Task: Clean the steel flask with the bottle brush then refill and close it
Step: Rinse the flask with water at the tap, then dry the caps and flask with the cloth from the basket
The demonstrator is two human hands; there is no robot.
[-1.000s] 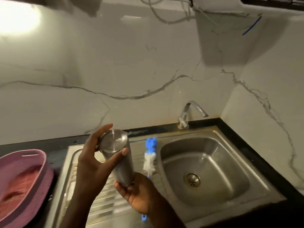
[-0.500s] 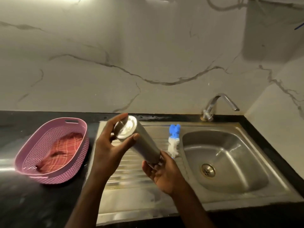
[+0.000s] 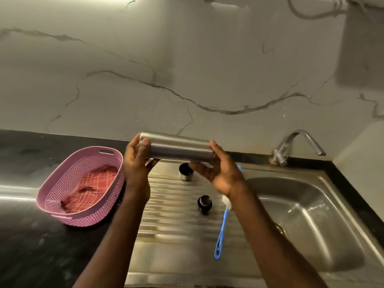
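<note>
The steel flask (image 3: 178,149) lies level in the air above the drainboard, held between both hands. My left hand (image 3: 136,163) grips its left end, thumb and fingers curled round it. My right hand (image 3: 220,171) cups its right end from below and behind. On the ribbed drainboard (image 3: 172,221) beneath stand a steel cup-lid (image 3: 185,173) and a black stopper (image 3: 204,203). The bottle brush (image 3: 222,229), with a blue handle and white bristles, lies on the drainboard right of the stopper, partly hidden by my right forearm.
A pink plastic basket (image 3: 52,196) holding a red checked cloth sits on the black counter to the left. The sink basin (image 3: 307,217) lies to the right, with the tap (image 3: 295,142) at its back edge. Marble wall rises behind.
The flask has swung from tilted upright to level and risen. The camera view has shifted left and pulled back, so the cup-lid and stopper on the drainboard now show.
</note>
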